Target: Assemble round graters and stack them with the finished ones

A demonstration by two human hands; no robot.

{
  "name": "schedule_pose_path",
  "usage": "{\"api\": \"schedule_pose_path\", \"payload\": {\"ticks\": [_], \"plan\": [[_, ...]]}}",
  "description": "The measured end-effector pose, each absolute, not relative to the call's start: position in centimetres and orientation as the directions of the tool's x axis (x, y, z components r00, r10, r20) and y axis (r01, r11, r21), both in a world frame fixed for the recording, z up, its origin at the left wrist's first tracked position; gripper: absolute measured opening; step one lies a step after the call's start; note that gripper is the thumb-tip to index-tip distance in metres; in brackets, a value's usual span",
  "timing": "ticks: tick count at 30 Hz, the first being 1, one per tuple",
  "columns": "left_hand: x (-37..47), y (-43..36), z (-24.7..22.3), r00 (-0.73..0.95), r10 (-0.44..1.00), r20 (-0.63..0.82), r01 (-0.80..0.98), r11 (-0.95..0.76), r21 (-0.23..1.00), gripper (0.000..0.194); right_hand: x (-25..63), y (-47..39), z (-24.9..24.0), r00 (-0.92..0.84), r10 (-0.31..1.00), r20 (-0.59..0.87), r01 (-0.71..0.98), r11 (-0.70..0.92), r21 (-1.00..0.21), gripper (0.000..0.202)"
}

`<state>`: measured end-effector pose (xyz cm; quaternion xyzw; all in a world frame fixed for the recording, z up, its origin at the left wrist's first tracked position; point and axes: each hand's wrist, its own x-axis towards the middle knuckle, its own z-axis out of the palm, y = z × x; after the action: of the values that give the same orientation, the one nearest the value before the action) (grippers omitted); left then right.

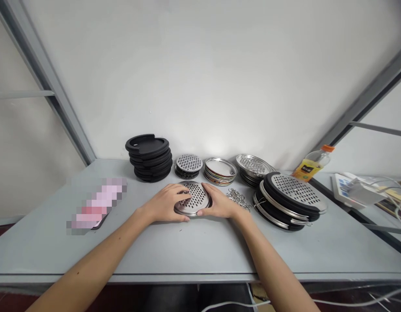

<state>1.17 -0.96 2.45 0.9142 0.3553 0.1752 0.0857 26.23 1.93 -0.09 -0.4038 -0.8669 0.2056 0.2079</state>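
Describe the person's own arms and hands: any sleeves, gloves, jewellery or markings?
The left hand and right hand are bare: no gloves, rings or watches show. Both forearms are uncovered, with no sleeve in view. The left forearm has a few small spots.

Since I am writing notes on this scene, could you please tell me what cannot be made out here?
In the head view:
Perforated disc: its left edge is hidden by the left hand, part of its right by the right hand.
Wire pieces: too small and tangled to count.
Pink item: pixelated, so its details are lost.
Bottle: its label is too small to read.
Forearms: cut off by the bottom edge.
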Motion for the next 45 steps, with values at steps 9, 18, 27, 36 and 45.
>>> {"api": "schedule_pose_path", "payload": {"ticks": [9,18,27,36,45], "plan": [[1.0,-0.8,2.5,0.622,0.603,0.499,0.499,-0.797,0.341,0.035,26.6,1.6,1.1,-0.534,0.809,0.245,0.497,0.535,-0.684,0.079],[1.1,-0.3,2.6,0.452,0.687,0.569,0.456,-0.726,0.515,0.033,26.2,1.9,1.0,-0.376,0.810,0.450,0.384,0.578,-0.720,0.040],[1.2,-0.6,2.8,0.454,0.641,0.618,0.500,-0.758,0.419,0.047,25.8,1.8,1.0,-0.315,0.729,0.608,0.398,0.683,-0.613,0.029],[1.1,-0.3,2.4,0.458,0.611,0.646,0.501,-0.778,0.379,0.033,25.5,1.7,0.5,-0.312,0.662,0.682,0.410,0.741,-0.532,0.025],[1.0,-0.4,2.4,0.367,0.655,0.661,0.462,-0.745,0.482,0.026,25.5,1.9,0.6,-0.274,0.786,0.554,0.527,0.604,-0.598,0.058]]}}
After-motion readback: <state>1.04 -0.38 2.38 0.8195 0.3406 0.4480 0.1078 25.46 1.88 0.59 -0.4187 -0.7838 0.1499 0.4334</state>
